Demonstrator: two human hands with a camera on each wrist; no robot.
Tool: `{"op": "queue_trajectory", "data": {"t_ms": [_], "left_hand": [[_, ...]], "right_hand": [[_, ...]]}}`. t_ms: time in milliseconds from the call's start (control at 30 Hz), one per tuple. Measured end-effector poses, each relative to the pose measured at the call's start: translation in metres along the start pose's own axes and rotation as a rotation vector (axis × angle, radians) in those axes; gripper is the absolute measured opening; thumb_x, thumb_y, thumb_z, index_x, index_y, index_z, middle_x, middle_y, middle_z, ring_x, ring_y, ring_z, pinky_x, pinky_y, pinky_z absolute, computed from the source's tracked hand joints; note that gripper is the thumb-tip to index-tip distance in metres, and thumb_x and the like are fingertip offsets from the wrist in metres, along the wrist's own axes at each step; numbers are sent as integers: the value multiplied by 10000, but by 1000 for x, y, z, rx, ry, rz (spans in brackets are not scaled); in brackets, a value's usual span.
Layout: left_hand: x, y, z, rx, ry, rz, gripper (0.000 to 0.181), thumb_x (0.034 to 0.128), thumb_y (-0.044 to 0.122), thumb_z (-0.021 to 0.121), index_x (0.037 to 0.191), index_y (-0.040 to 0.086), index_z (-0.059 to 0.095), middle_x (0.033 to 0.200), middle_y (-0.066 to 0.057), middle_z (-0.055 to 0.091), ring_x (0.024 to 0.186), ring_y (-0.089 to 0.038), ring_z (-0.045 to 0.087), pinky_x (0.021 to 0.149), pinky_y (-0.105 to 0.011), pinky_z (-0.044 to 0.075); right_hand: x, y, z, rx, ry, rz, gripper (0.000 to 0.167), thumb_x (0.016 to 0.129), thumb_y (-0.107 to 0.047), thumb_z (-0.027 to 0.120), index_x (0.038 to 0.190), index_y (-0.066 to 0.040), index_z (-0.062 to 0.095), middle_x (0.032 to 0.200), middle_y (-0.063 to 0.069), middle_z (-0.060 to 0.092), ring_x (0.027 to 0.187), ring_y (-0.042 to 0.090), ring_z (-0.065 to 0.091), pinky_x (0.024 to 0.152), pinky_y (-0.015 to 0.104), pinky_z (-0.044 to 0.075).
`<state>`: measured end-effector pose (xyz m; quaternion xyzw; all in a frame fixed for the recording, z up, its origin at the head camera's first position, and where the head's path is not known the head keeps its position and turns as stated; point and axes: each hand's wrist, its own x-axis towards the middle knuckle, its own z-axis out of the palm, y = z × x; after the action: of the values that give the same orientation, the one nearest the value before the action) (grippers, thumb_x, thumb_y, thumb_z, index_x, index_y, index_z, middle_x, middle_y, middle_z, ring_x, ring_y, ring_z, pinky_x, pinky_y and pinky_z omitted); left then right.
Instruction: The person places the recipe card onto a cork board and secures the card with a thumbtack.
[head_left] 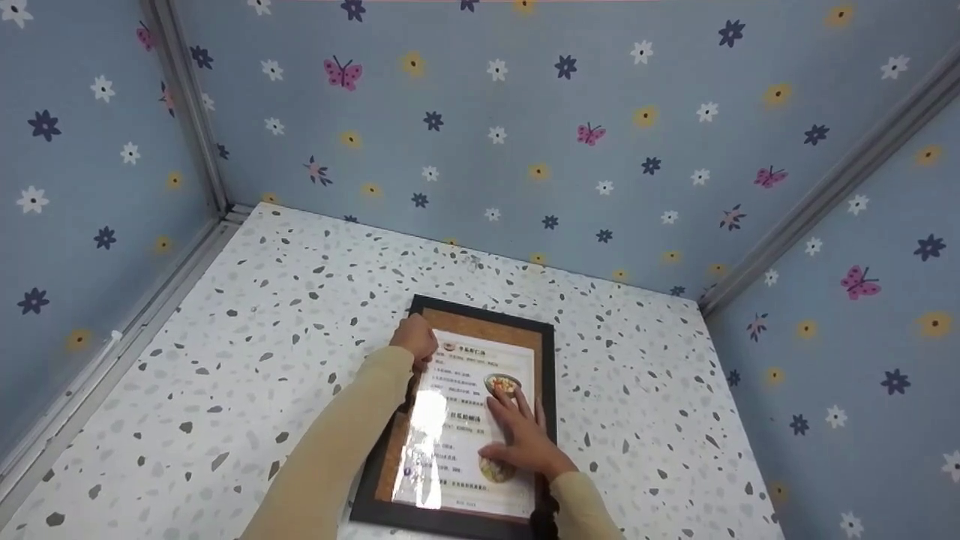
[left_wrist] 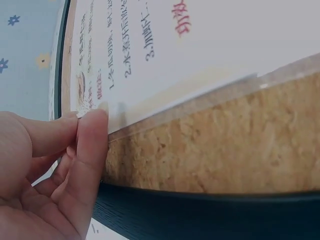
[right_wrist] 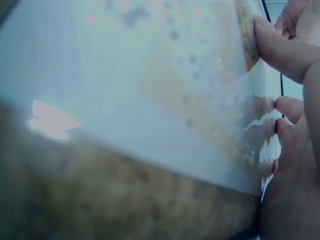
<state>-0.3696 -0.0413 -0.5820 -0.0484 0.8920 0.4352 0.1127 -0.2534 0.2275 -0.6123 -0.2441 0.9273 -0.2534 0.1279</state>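
A printed, laminated sheet (head_left: 457, 435) with food pictures lies on a cork board (head_left: 487, 321) in a black frame (head_left: 551, 360). At the sheet's upper left corner is my left hand (head_left: 415, 339); in the left wrist view the thumb and forefinger of this hand (left_wrist: 60, 165) pinch together at the corner of the sheet (left_wrist: 210, 55), and whether a small thing sits between them cannot be told. My right hand (head_left: 525, 442) rests with spread fingers on the sheet's right side. The right wrist view shows fingertips of that hand (right_wrist: 295, 170) touching the glossy sheet (right_wrist: 115, 65).
The framed board lies on a white speckled table (head_left: 300, 300). Blue panels (head_left: 465, 97) with flowers and butterflies stand at the back and both sides, with grey metal posts (head_left: 187, 97) at the corners. Both sleeves (head_left: 330, 442) are pale yellow.
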Motion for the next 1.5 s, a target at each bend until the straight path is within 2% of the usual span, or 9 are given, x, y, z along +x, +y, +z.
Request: {"op": "queue_trajectory", "data": {"t_ms": [167,267,500,667,833,1000,1133,1233,1500], "left_hand": [[1,3,0,-16,18,-68,236,848,-84,518,668,-8,650,584,-111,638,370,-151,535,360,-271,456],[3,6,2,-17,18,-83,144,820,-109,543,762,-49,660,592,-113,638,379,-147,547,369,-264,471],[7,8,0,46,3,-106,82,771,-106,639,824,-83,697,625,-132,656,381,-150,545,383,-263,470],[12,11,4,54,1,-119,253,776,-71,706,1023,-118,670,742,-169,654,391,-149,546,416,-273,493],[14,13,3,-19,-67,-147,328,797,-111,676,1119,-151,633,705,-186,666,385,-167,559,396,-281,496],[12,8,-6,17,-87,-165,250,815,-39,734,1049,-107,677,735,-160,694,452,-166,556,402,-268,456],[7,0,-11,48,-58,-181,395,799,166,846,1081,-47,670,899,-145,684,616,-202,599,583,-330,522],[7,-1,-13,76,-45,-163,473,798,254,852,1125,-29,660,951,-148,684,662,-228,621,654,-372,530],[4,-7,-13,39,-79,-146,326,857,239,798,981,-30,661,696,-108,666,490,-172,598,449,-296,478]], "right_hand": [[2,0,1,-4,4,-10,942,805,-604,699,1548,-154,335,1642,36,141,1493,360,-20,1120,595,-138],[1,2,2,-6,9,-9,945,801,-600,702,1548,-151,337,1641,44,142,1491,369,-20,1116,600,-141],[1,3,2,-9,6,-28,938,809,-585,705,1548,-142,333,1641,61,140,1487,388,-26,1109,616,-138],[-3,5,-1,-15,-5,-19,946,805,-593,708,1550,-147,333,1642,69,137,1488,386,-21,1113,607,-139],[-2,4,-2,-15,-18,5,944,809,-608,690,1555,-163,322,1645,38,123,1492,362,-40,1117,586,-153],[-1,0,0,9,-20,2,939,813,-597,697,1555,-160,323,1645,42,124,1491,365,-48,1117,585,-154],[-4,-2,2,-5,-23,2,942,812,-604,692,1556,-163,319,1646,39,115,1490,362,-54,1115,594,-150],[-3,-3,-3,-34,-19,-4,945,814,-603,691,1557,-158,314,1645,46,120,1490,364,-54,1116,599,-144],[2,-2,-17,-35,-73,-3,985,767,-565,765,1546,-137,340,1635,83,158,1486,387,22,1139,623,-20]]}}
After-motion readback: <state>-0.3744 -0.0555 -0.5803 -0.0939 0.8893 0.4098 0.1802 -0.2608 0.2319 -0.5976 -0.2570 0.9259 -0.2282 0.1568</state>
